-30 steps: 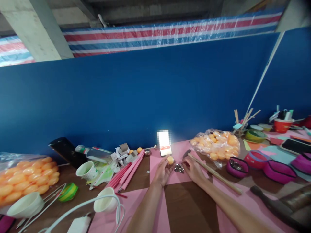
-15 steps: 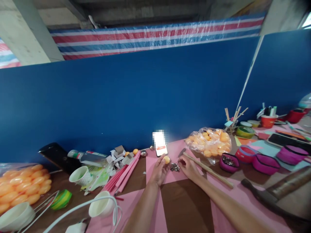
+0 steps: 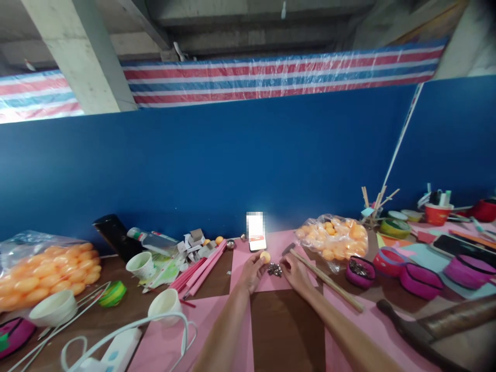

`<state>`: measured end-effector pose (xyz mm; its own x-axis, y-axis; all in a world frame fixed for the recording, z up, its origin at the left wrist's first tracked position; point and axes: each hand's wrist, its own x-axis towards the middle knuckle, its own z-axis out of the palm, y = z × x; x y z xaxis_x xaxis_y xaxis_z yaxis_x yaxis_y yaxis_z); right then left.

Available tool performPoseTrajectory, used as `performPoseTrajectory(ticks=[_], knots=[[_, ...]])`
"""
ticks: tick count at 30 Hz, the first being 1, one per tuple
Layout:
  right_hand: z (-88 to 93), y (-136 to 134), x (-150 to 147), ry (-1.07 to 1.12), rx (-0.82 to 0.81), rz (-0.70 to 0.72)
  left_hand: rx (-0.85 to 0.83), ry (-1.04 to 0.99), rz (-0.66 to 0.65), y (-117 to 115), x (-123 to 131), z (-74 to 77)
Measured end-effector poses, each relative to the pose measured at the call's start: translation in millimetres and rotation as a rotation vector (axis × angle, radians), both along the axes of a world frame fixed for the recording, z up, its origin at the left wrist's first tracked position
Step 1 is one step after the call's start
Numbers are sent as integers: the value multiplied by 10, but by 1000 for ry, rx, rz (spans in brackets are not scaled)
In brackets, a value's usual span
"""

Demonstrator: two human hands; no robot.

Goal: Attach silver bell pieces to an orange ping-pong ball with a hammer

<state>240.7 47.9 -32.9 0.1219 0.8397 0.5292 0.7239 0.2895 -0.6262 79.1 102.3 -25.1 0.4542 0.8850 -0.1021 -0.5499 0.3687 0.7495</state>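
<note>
Between the fingers of my left hand (image 3: 251, 272) is a small orange ball (image 3: 265, 257) that looks like a ping-pong ball. My right hand (image 3: 294, 270) is closed beside a little heap of shiny metal pieces (image 3: 275, 269), its fingertips pinched; whether they hold one is too small to tell. The heap lies on a pink sheet (image 3: 282, 239) between both hands. Right of my right hand lies a wooden-handled hammer (image 3: 329, 281). A lit phone (image 3: 258, 243) stands just beyond my hands.
Clear bags of orange balls lie at the right (image 3: 335, 240) and the far left. Pink strips (image 3: 203, 268), a cup (image 3: 165, 305) and a white cable crowd the left. A purple container (image 3: 360, 271) of metal pieces and a large dark tool (image 3: 411, 325) are on the right. A blue partition (image 3: 232, 165) stands behind.
The camera view has shifted, showing more on the left. My left hand still holds the ball, and my right hand remains close to the metal heap.
</note>
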Motion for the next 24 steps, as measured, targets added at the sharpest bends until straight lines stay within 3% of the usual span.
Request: performPoseTrajectory(ticks=[24], knots=[[37, 15, 68, 188, -19, 89, 48, 81, 90, -40, 64, -46]])
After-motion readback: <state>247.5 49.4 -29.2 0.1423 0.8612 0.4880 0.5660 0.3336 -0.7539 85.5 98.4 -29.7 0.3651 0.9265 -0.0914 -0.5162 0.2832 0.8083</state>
